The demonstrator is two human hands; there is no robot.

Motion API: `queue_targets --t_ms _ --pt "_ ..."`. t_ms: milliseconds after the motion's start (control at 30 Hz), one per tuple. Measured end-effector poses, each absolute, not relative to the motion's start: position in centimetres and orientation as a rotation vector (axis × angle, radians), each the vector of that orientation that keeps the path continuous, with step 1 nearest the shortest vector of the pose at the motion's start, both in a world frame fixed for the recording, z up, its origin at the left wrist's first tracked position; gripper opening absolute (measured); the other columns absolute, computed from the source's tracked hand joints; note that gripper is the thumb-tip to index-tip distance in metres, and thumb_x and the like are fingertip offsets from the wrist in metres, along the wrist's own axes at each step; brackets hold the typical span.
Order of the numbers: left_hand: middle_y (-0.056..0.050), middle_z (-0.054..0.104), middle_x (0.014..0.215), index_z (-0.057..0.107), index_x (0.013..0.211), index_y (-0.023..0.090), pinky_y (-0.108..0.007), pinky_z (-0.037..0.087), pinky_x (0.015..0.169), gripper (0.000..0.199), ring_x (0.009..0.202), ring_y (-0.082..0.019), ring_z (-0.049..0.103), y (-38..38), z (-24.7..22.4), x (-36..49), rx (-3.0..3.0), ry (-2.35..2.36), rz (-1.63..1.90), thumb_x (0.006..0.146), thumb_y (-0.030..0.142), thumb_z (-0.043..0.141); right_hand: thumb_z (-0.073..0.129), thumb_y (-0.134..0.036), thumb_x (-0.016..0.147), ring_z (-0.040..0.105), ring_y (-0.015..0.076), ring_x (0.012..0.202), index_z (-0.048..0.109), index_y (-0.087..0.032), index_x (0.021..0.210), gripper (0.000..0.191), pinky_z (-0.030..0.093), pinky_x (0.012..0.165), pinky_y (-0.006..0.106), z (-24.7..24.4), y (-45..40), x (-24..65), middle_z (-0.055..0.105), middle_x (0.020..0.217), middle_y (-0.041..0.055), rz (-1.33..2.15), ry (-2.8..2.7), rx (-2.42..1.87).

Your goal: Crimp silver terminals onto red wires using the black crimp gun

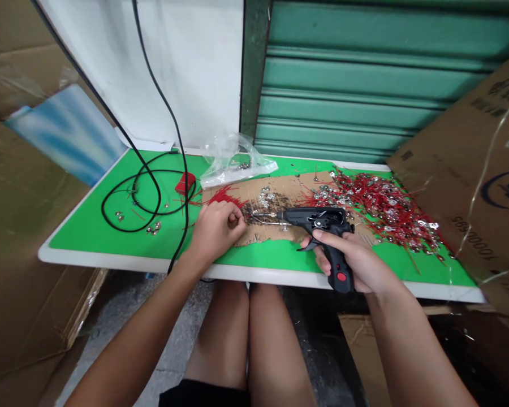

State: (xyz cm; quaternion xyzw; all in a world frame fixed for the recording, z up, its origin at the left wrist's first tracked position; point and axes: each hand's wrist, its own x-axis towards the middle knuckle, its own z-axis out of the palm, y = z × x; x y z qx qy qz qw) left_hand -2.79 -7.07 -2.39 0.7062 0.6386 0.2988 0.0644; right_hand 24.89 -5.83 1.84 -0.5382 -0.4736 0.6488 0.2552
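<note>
My right hand (352,254) is wrapped round the grip of a black soldering gun (316,219) with a red button. Its metal tip points left over a scorched piece of cardboard (288,183). Close to that tip is my left hand (221,225), thumb and fingers pinched together; what they hold is hidden or too small to make out. Just beyond my left hand lies a bunch of red wires (224,196). Small silvery metal discs (266,196) sit on the cardboard. To the right spreads a large heap of red wires with metal discs attached (375,203).
A clear plastic bag (237,161) with metal pieces lies at the back of the green table (80,226). Black cable (104,212) loops at left beside a red block (185,183). Large cardboard boxes (492,186) stand at both sides; a green shutter (365,85) rises behind.
</note>
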Motion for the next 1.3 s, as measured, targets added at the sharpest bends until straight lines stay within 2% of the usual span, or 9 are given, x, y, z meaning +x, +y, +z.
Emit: queue_targets --t_ms 700,1000,1067,1167,1233,1300 --pt "-0.001 0.069 0.078 0.065 0.081 0.022 -0.036 0.041 0.079 0.004 0.083 -0.022 0.062 -7.1 -2.5 -2.7 2.135 1.95 0.895 0.084 0.019 0.064 0.078 -0.057 0.078 0.041 0.0098 0.038 0.077 -0.015 0.087 0.044 0.03 0.035 0.021 1.3 -5.4 25.3 0.052 0.045 -0.0007 1.86 -1.21 -1.42" --pt "-0.001 0.069 0.079 0.065 0.082 0.022 -0.038 0.039 0.08 0.004 0.083 -0.022 0.061 -7.1 -2.5 -2.7 2.154 1.973 0.866 0.085 0.019 0.064 0.081 -0.055 0.074 0.035 0.0098 0.042 0.076 -0.016 0.085 0.041 0.027 0.039 0.022 1.3 -5.5 25.5 0.044 0.045 -0.0028 1.91 -1.134 -1.31" --pt "-0.001 0.07 0.08 0.065 0.082 0.022 -0.038 0.039 0.08 0.004 0.083 -0.022 0.061 -7.1 -2.4 -2.7 2.15 1.97 0.853 0.086 0.02 0.064 0.079 -0.051 0.076 0.031 0.0099 0.042 0.075 -0.018 0.084 0.034 0.026 0.038 0.024 1.5 -5.3 25.7 0.047 0.049 -0.0013 1.885 -1.085 -1.245" --pt "-0.002 0.07 0.08 0.065 0.082 0.022 -0.038 0.04 0.079 0.005 0.083 -0.022 0.061 -7.1 -2.3 -2.6 2.146 1.968 0.83 0.087 0.021 0.064 0.075 -0.044 0.079 0.026 0.0093 0.043 0.073 -0.021 0.086 0.023 0.026 0.036 0.027 1.7 -5.0 26.0 0.063 0.07 0.005 1.746 -1.034 -1.176" --pt "-0.002 0.07 0.08 0.065 0.083 0.022 -0.038 0.041 0.078 0.005 0.082 -0.023 0.061 -7.1 -2.4 -2.6 2.151 1.968 0.82 0.087 0.022 0.064 0.073 -0.041 0.08 0.022 0.0091 0.043 0.073 -0.023 0.09 0.021 0.025 0.034 0.028 1.5 -4.9 26.2 0.067 0.081 0.0069 1.678 -1.012 -1.147" --pt "-0.002 0.07 0.08 0.065 0.083 0.022 -0.038 0.041 0.078 0.004 0.082 -0.023 0.061 -7.1 -2.5 -2.6 2.16 1.97 0.821 0.087 0.022 0.064 0.071 -0.04 0.08 0.02 0.0086 0.042 0.074 -0.023 0.097 0.024 0.024 0.033 0.028 1.3 -4.8 26.4 0.067 0.082 0.0066 1.668 -0.987 -1.117"
